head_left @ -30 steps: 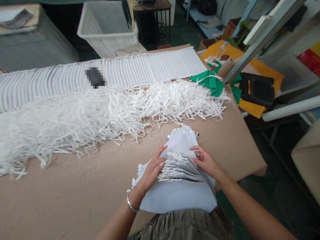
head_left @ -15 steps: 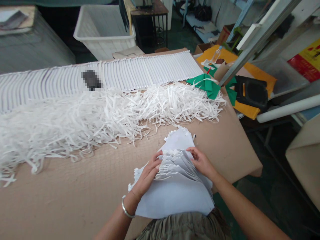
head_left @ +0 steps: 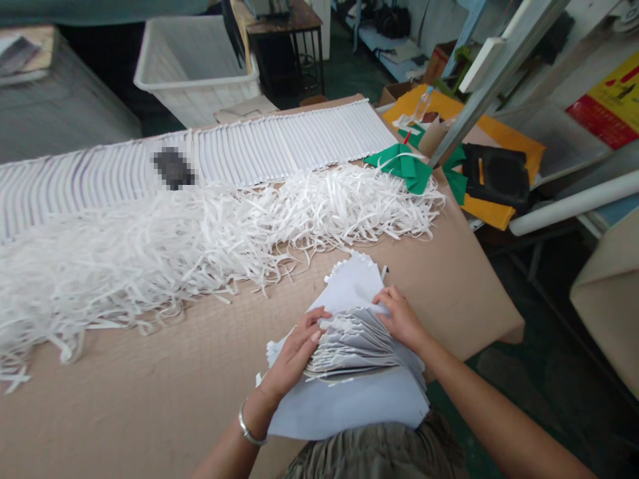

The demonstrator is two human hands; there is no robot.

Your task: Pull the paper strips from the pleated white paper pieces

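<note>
A stack of white paper sheets (head_left: 344,399) with jagged, notched edges lies at the table's near edge against my body. Its upper sheets are bent up and fanned into a bunched fold between my hands. My left hand (head_left: 294,352) grips the left side of this fold, fingers along the sheet edges and a metal bangle at the wrist. On the other side, my right hand (head_left: 402,319) pinches the right edge of the fold between thumb and fingers. Part of the lower sheets is hidden under the fold and my left hand.
A long heap of white paper strips (head_left: 214,239) lies across the brown table (head_left: 164,392). Behind it runs a row of overlapping white pieces (head_left: 289,143). Green cloth (head_left: 407,169) rests at the far right corner beside a metal post (head_left: 494,86). A white bin (head_left: 200,83) stands beyond.
The bunched fold has opened wider, with more sheet edges fanned out and its lower edge nearer my body. My hands stay at its two sides. The view has shifted slightly.
</note>
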